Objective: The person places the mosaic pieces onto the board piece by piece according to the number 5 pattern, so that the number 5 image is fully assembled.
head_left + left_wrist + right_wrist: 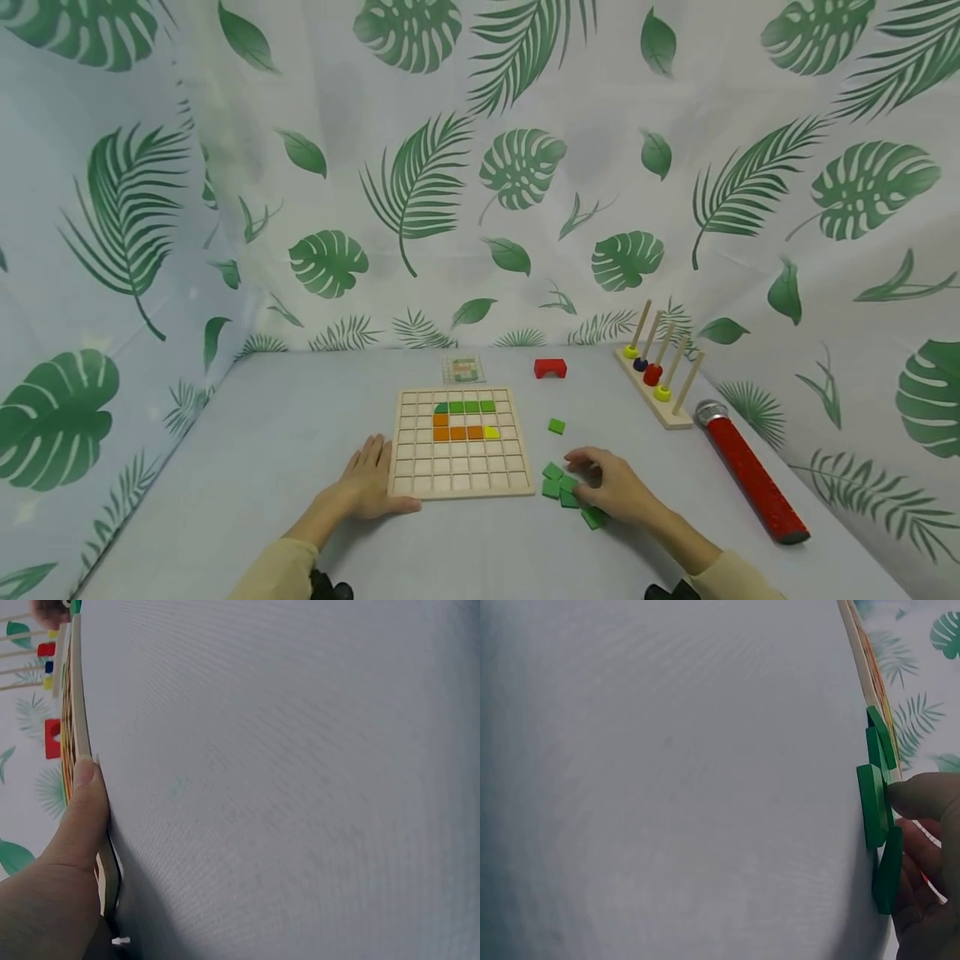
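A wooden grid board [469,482] lies on the table, with a row of green tiles [471,407], orange tiles [457,433] and one yellow tile [491,432] in its squares. My left hand [365,483] rests at the board's lower left corner, fingers along the left side and thumb by the front edge. Right of the board is a loose pile of several green square tiles [552,487]. Over that pile is my right hand [618,490], fingers bent and apart from the thumb [922,793], which touches a tile. The fingers partly hide some tiles.
A single green tile [557,426] lies above the pile. Behind the board are a small pattern card [463,369] and a red arch block [551,367]. A peg stand [667,410] with coloured beads and a red microphone [757,475] lie to the right.
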A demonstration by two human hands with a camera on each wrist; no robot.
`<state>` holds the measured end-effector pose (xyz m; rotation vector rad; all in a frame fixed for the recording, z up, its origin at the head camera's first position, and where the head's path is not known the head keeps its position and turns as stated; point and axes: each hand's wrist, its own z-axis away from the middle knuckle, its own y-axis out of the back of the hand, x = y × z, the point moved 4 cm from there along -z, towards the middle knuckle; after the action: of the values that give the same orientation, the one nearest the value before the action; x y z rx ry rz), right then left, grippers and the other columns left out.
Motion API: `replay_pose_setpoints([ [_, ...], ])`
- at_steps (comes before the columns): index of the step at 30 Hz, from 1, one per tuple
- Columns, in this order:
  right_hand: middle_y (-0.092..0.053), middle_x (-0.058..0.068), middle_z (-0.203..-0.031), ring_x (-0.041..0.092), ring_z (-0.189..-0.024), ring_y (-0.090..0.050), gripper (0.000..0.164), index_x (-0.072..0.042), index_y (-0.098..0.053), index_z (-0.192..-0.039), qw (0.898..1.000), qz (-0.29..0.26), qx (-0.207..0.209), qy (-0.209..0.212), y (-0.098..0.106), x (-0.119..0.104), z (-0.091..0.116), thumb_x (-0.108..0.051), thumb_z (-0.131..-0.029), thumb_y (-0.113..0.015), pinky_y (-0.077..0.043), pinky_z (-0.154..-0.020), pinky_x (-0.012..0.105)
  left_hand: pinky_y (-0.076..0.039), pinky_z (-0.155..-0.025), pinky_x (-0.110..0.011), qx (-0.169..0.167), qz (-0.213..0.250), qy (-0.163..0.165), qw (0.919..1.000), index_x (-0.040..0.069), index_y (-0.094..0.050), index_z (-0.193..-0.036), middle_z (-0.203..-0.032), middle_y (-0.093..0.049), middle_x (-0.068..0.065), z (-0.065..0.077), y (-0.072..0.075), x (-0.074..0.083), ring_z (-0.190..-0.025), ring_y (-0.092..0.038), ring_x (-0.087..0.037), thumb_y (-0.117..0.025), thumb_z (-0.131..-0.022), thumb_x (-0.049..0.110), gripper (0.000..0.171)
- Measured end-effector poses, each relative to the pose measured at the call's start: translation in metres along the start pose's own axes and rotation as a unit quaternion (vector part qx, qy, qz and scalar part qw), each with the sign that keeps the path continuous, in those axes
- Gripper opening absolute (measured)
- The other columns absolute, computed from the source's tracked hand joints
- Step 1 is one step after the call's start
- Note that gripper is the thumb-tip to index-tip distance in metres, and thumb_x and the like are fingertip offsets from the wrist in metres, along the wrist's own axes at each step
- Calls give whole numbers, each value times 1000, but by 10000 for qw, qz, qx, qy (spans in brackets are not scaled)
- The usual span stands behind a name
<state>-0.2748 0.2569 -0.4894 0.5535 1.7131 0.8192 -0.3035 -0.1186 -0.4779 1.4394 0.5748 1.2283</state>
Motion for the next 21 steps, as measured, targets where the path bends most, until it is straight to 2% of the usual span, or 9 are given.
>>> replay_pose_setpoints([
  [5, -64, -4, -103, 15, -95, -56, 40, -10, -61, -115, 10000, 53, 48, 23, 0, -1, 2, -8, -77, -74, -49, -82, 34, -10, -110, -56, -3, 7, 27, 10000, -15, -19, -142, -148, -12, -35, 0, 0, 2, -138, -9, -46, -66, -76, 64, 113],
  [13, -63, -6, -94, 12, -89, -57, 35, -9, -62, -111, 9989, 270, 384, 56, 2, 0, 3, -4, -78, -72, -50, -78, 31, -13, -110, -55, 44, -100, 23, 9999, -14, -19, -142, -148, -14, -34, 1, -1, 2, -138, -10, -45, -66, -76, 63, 112],
  [17, -61, -8, -94, 10, -89, -55, 35, -12, -63, -111, 9988, 393, 304, -19, -1, 1, 0, -7, -77, -74, -50, -78, 29, -10, -110, -55, 32, 90, 31, 9999, -14, -18, -143, -149, -11, -34, 1, -2, 0, -139, -8, -45, -67, -75, 64, 114],
  [21, -61, -6, -93, 11, -87, -56, 33, -10, -63, -110, 9994, 283, 177, -101, 2, 2, -5, -5, -79, -73, -50, -77, 28, -7, -111, -54, 95, 84, 22, 9999, -13, -16, -144, -150, -8, -33, -4, -8, -8, -139, -5, -44, -62, -73, 71, 119],
])
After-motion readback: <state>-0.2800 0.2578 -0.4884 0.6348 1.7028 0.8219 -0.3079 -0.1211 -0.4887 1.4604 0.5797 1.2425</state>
